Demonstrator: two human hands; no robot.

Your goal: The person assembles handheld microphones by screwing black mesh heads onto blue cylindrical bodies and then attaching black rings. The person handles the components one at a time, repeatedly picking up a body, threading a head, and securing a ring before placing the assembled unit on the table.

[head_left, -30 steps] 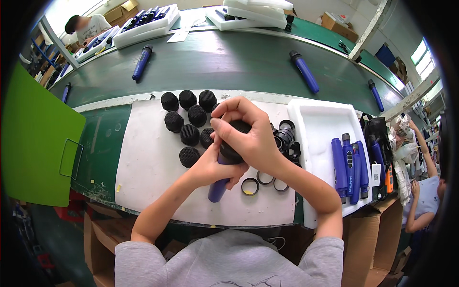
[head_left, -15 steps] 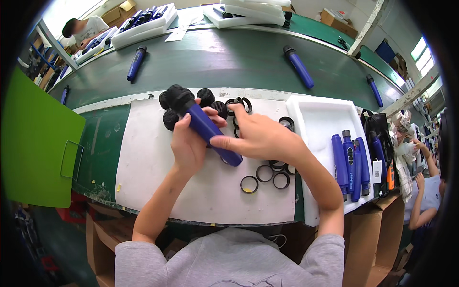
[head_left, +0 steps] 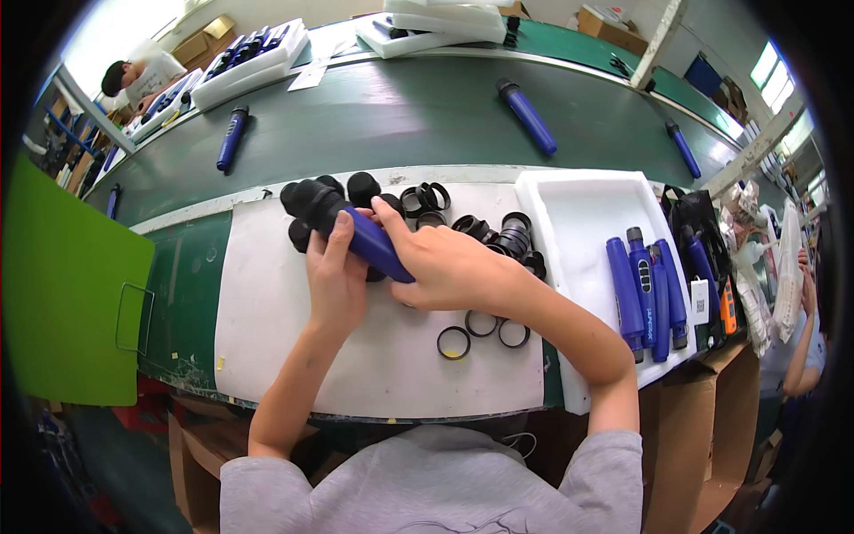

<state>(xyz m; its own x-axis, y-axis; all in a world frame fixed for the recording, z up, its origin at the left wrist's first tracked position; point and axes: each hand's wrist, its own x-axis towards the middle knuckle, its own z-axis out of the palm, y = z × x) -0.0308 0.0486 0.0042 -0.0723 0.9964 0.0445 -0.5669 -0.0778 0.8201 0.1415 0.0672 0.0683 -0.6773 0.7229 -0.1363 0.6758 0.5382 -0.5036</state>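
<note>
A blue microphone (head_left: 378, 250) with a black head lies tilted across my two hands, its head up and to the left. Its neck rests in my left hand (head_left: 334, 280), whose fingers are closed around it. My right hand (head_left: 449, 267) is wrapped over the lower end of the blue body, covering part of it. Several black mesh microphone heads (head_left: 363, 188) stand close behind and beside the held one. Black rings (head_left: 454, 342) lie on the white sheet (head_left: 374, 374), some partly under my right forearm.
At right, a white foam tray (head_left: 583, 190) holds several blue microphone bodies (head_left: 642, 294). A green conveyor belt (head_left: 374, 116) with spaced microphones (head_left: 527, 116) runs behind. A green panel (head_left: 76, 294) stands left; cardboard boxes (head_left: 685, 427) sit below. Other people work far left and right.
My right hand has closed further around the microphone's lower end; its index finger now lies along the body. The whole view has shifted slightly, and the belt microphones appear farther left.
</note>
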